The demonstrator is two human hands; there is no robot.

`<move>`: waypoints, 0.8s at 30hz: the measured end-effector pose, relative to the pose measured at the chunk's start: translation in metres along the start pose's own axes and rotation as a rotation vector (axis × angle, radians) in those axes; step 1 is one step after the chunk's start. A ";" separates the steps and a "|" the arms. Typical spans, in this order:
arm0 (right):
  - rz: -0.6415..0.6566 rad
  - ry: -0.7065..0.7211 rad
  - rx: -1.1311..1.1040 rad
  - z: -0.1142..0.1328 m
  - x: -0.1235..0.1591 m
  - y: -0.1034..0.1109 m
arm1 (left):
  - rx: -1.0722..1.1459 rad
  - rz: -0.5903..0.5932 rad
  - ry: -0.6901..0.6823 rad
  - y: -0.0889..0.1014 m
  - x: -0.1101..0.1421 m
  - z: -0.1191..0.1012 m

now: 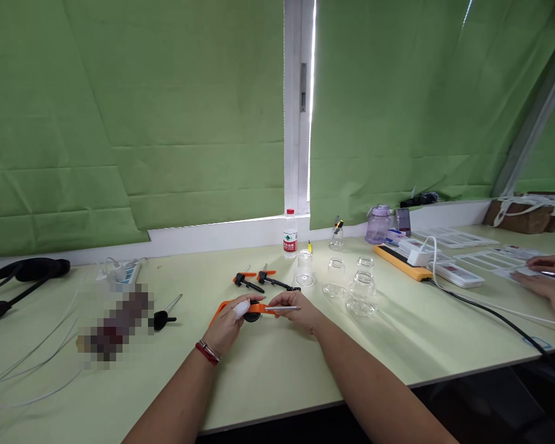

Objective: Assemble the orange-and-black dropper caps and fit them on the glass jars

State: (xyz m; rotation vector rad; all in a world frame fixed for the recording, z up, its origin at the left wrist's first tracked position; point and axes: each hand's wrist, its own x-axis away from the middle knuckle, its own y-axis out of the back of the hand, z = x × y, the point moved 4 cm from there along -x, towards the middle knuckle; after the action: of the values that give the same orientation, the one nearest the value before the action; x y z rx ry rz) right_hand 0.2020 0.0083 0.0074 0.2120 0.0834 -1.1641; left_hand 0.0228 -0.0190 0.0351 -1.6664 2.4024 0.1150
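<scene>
My left hand (229,324) is closed round an orange and black tool (254,309) held just above the pale green table (277,376); a finger of that hand is wrapped in white. My right hand (296,308) pinches a thin metal rod (283,308) that sticks out of the tool's right end. Two more orange and black tools (259,280) lie just beyond my hands. Several clear glass jars (351,283) stand to the right of them.
A black-handled screwdriver (166,314) lies at the left, beside white cables (23,370). A water bottle (290,234), a purple jug (378,225) and a power strip (120,271) stand by the wall. Another person's hands (548,280) rest at the right edge near white trays.
</scene>
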 end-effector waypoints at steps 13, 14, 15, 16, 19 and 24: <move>0.007 0.358 0.873 0.002 -0.007 -0.029 | 0.190 -0.331 -0.095 0.021 -0.009 -0.001; 0.053 0.387 0.962 0.001 -0.007 -0.034 | 0.189 -0.344 -0.097 0.022 -0.009 -0.001; 0.088 0.404 1.030 -0.001 -0.007 -0.038 | 0.184 -0.352 -0.096 0.023 -0.010 -0.001; 0.112 0.410 1.079 -0.002 -0.007 -0.040 | 0.174 -0.355 -0.092 0.023 -0.010 0.000; 0.147 0.400 1.149 -0.003 -0.007 -0.042 | 0.132 -0.358 -0.078 0.026 -0.011 0.004; 0.221 0.371 1.209 0.003 -0.002 -0.040 | 0.076 -0.346 -0.078 0.026 -0.012 0.009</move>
State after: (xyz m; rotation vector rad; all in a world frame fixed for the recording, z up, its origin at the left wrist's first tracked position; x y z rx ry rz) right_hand 0.1645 -0.0056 0.0058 1.4646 -0.3276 -0.8129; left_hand 0.0038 0.0029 0.0271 -1.9705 2.0019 0.0311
